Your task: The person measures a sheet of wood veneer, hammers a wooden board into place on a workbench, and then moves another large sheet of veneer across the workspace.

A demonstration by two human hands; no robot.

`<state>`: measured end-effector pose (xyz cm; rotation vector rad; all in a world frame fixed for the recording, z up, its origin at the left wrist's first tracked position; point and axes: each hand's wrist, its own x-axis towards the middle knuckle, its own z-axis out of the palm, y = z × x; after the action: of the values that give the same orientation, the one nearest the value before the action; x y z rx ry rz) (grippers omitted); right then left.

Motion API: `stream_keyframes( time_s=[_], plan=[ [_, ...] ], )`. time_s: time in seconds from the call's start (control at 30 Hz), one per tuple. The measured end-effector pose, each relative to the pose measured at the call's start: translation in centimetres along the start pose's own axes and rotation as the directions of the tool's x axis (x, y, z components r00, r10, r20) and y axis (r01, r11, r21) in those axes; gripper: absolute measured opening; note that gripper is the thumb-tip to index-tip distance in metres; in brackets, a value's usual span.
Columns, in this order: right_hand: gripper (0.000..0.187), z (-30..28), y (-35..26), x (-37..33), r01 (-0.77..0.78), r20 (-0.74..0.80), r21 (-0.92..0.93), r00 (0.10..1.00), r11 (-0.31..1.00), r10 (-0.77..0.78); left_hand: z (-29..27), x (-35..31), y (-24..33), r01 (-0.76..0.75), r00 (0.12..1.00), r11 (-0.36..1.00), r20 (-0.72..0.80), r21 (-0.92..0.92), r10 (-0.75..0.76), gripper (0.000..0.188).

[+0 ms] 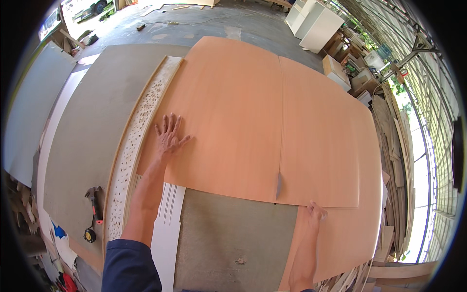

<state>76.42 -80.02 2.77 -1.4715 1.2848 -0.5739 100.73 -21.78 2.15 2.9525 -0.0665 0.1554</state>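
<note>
Two orange, wood-toned veneer sheets lie side by side over the work table (233,243). My left hand (169,140) rests flat with spread fingers on the left veneer sheet (228,117), near its left edge. My right hand (316,212) has its fingers closed on the near edge of the right veneer sheet (323,136). Along the seam between the two, the near end stands slightly raised. Beneath the right sheet, another orange sheet (348,238) shows at the near right.
Left of the sheets lies a long speckled board (141,114) with wooden edges. A hammer (93,202) and a tape measure (90,235) sit on the grey-brown surface beside it. White strips (168,228) lie under my left forearm. Scrap boards (394,160) pile up at right; white cabinets (316,24) stand beyond.
</note>
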Motion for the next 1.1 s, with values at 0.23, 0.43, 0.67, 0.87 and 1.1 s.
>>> stream_keyframes(
  time_s=[0.23, 0.43, 0.67, 0.87, 1.1],
  plan=[
    [0.013, 1.1, -0.5, 0.9, 0.002, 0.011, 0.026, 1.000, 1.000, -0.003, 0.1, 1.1, 0.5, -0.029, 0.999, 1.000, -0.028, 0.003, 0.029, 0.092],
    [0.013, 0.8, 0.2, 1.5, 0.040, 0.019, 0.148, 0.999, 0.988, -0.043, 0.3, 0.7, -1.8, -0.055, 0.998, 0.998, 0.005, -0.017, 0.056, 0.094],
    [0.012, -13.1, 3.7, 7.3, 0.303, -0.365, 0.408, 0.919, 0.861, -0.150, -4.3, -7.1, 5.1, -0.713, 0.611, 0.625, 0.154, -0.318, 0.776, 0.109],
    [0.012, -15.4, 2.9, 2.1, 0.215, -0.263, 0.500, 0.961, 0.839, -0.089, -4.5, -9.0, 2.7, -0.751, 0.521, 0.589, 0.281, -0.298, 0.806, 0.084],
    [0.011, -19.0, 3.9, -2.2, 0.168, -0.227, 0.490, 0.972, 0.855, -0.061, -3.3, -11.1, 8.9, -0.912, 0.378, 0.278, 0.357, 0.300, 0.854, 0.061]
  ],
)
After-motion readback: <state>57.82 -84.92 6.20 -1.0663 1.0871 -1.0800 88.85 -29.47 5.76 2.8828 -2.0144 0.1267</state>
